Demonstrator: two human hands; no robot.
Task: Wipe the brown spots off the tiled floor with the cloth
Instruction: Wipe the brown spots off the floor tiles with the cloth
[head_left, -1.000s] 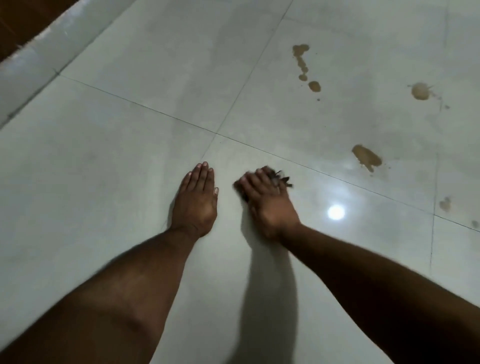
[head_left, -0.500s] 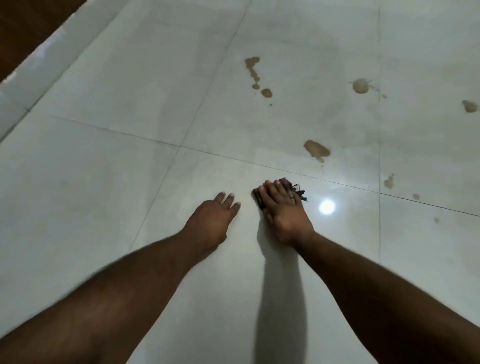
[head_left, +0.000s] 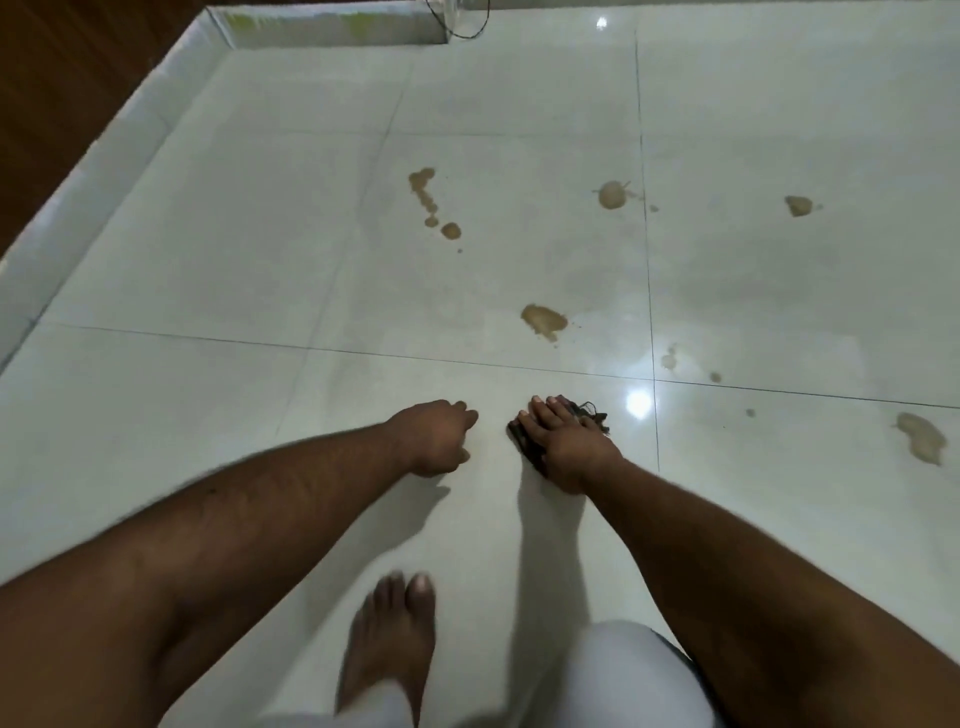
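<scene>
At the far left a raised pale skirting (head_left: 104, 171) runs along the tiled floor (head_left: 234, 260), with dark wood beyond it. Nearer the middle, the left hand (head_left: 434, 439) rests on the tile with its fingers loosely curled under, holding nothing. A bare foot (head_left: 389, 639) stands near the bottom of the view.

Just right of that hand, the right hand (head_left: 563, 441) lies flat, fingers straight and together, pressing the dark cloth (head_left: 589, 413) against the floor; only a frayed edge shows beyond the fingers and a strip by the thumb side.

The cloth looks small, thin and limp, so it should bunch and slide easily on the glossy tile. A flat palm spread over its middle seems the best hold, since pinching an edge would let it fold over.

Farther off, a trail of brown spots (head_left: 431, 205) lies left of centre, a larger blot (head_left: 543, 319) sits nearest the cloth, a round spot (head_left: 612, 195) is beyond it, and a smear (head_left: 922, 439) lies at the right. None is wiped yet.
</scene>
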